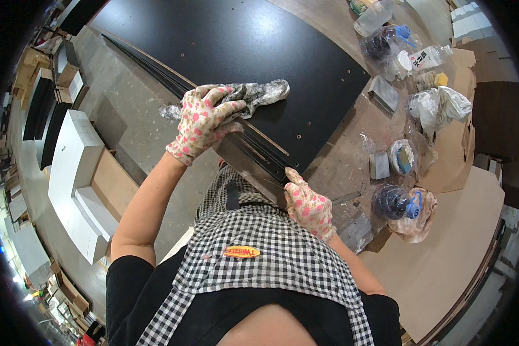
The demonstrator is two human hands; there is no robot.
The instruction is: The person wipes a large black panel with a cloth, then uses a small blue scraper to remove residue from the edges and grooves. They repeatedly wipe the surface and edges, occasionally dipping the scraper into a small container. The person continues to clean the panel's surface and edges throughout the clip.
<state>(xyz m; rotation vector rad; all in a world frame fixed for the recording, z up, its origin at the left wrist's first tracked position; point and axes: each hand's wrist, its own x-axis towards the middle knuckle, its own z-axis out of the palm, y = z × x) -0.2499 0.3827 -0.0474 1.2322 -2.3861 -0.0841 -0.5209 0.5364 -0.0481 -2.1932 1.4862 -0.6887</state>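
My left hand (205,122), in a white glove with pink spots, is closed on a grey-stained rag (266,92). It presses the rag onto the near edge of a large black panel (282,52), which has small drilled holes along its right end. Several black edges with grooves (258,145) run along that near side, like stacked boards. My right hand (309,206), in a matching glove, grips the panel's near right corner. Its index finger lies on the corner and the other fingers are curled; their undersides are hidden.
On the brown surface to the right lie clear plastic bottles with blue handles (412,205), a white plastic bag (441,106), grey blocks (384,93) and a roll of tape (401,157). Cardboard sheets (450,242) lie at the lower right. White boards (69,184) stand on the left floor.
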